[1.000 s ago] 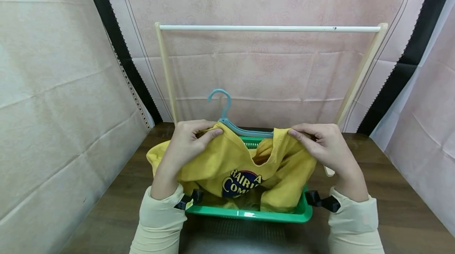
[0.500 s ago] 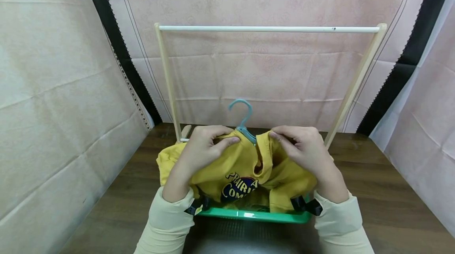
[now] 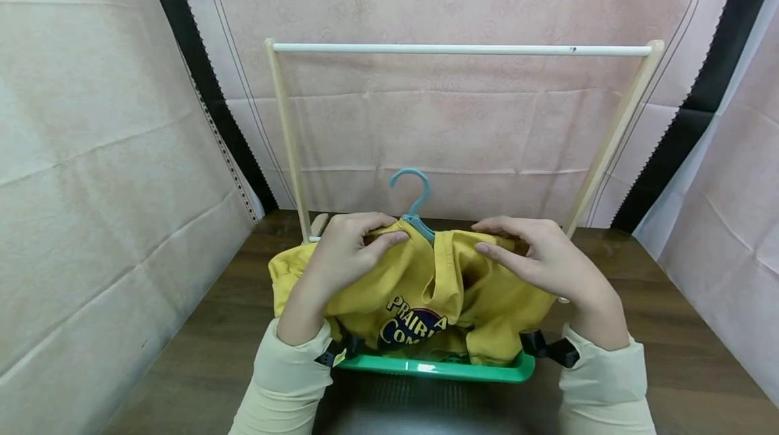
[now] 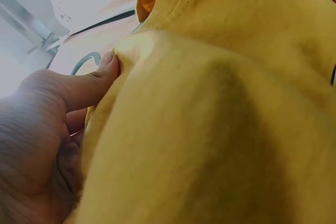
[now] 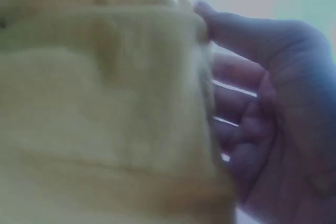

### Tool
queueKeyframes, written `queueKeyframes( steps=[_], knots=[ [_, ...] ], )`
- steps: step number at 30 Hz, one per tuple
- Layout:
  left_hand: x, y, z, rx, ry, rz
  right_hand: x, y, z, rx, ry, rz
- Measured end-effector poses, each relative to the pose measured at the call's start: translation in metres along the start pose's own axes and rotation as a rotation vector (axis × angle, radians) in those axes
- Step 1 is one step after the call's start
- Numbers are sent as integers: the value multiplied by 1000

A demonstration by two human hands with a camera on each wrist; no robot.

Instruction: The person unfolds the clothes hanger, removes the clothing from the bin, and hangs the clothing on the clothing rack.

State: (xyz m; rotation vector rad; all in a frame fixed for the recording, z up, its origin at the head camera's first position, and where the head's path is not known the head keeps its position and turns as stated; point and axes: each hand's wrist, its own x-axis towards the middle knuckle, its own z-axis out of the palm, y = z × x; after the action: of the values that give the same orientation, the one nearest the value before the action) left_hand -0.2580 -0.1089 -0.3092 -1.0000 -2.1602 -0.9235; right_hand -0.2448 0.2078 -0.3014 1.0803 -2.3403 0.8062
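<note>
A yellow shirt [image 3: 395,272] with a dark blue printed logo is spread over a green basket, its collar toward the back. Inside its neckline sits a light blue hanger [image 3: 417,224], the hook standing up above the collar. With thumb and fingers, my left hand [image 3: 347,256] pinches the shirt's left shoulder beside the collar. The left wrist view has the thumb [image 4: 107,66] pressed on that yellow edge, near the hook. Over the right shoulder, my right hand [image 3: 548,259] has thumb and fingers spread apart; its thumb [image 5: 210,19] touches the fabric edge and its other fingers are partly behind the cloth.
The green basket's front rim [image 3: 438,372] shows under the shirt on a dark wooden table [image 3: 182,347]. Behind it stands a white rack with a horizontal bar [image 3: 462,49] and slanted side posts. Pale fabric walls [image 3: 109,151] surround the table.
Both hands first came inward and the hanger shifted right, sinking deeper into the neckline. Since then my right hand has moved outward along the shoulder, its thumb and fingers parting; my left stays put.
</note>
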Motion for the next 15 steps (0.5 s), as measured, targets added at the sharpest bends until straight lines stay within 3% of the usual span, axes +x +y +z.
queueKeyframes(
  steps=[7,15],
  knots=[
    [0,2,0,-1,-16,-13,-2,6,2,42,-83,9],
    [1,5,3,-11,-22,-13,2,4,7,-10,-37,-59]
  ],
)
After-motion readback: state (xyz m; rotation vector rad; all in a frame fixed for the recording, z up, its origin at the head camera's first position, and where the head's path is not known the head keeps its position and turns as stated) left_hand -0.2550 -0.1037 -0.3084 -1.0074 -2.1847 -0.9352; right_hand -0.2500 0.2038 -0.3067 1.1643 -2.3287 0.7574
